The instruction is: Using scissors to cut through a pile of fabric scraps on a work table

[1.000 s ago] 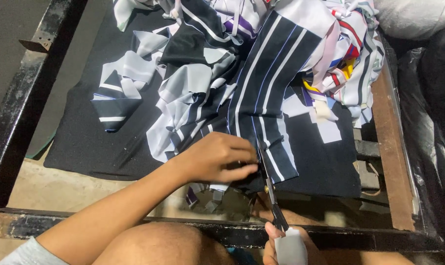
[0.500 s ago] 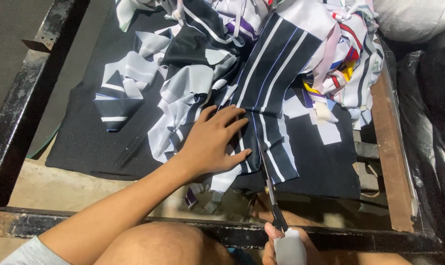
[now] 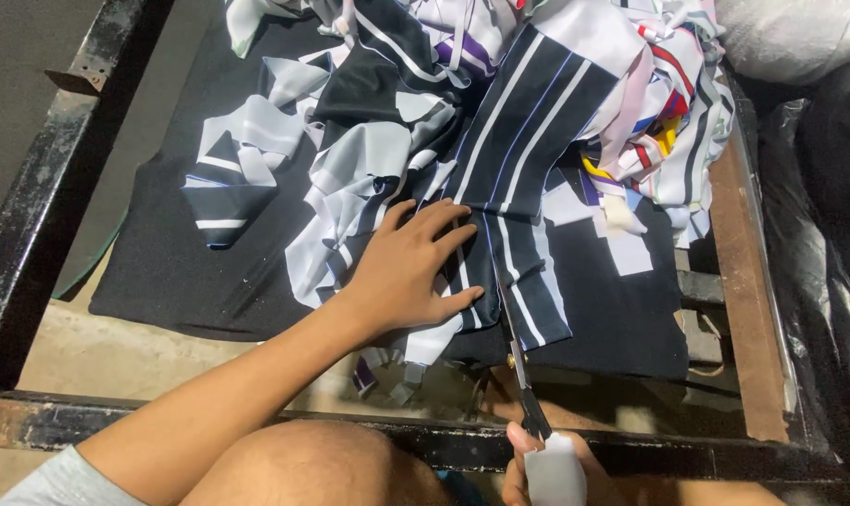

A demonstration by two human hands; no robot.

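Note:
My left hand (image 3: 408, 274) lies flat, fingers spread, on a dark navy fabric piece with white and blue stripes (image 3: 528, 159), pressing it onto the black cloth-covered table (image 3: 191, 272). My right hand (image 3: 537, 464) sits at the bottom edge, gripping the white handle of a pair of scissors (image 3: 520, 370). The scissor blades point up along the right side of my left hand, into the lower edge of the striped fabric. Only part of my right hand shows.
A heap of cut fabric scraps (image 3: 650, 112) in white, grey, red and yellow fills the back of the table. A rusty metal frame (image 3: 31, 253) borders the left and front. Black plastic bags (image 3: 827, 234) stand at the right. My knee (image 3: 284, 468) is below the frame.
My left hand went from gripping the fabric's edge with curled fingers to lying flat with fingers spread, a little higher on the striped piece. The scissors stayed in nearly the same place.

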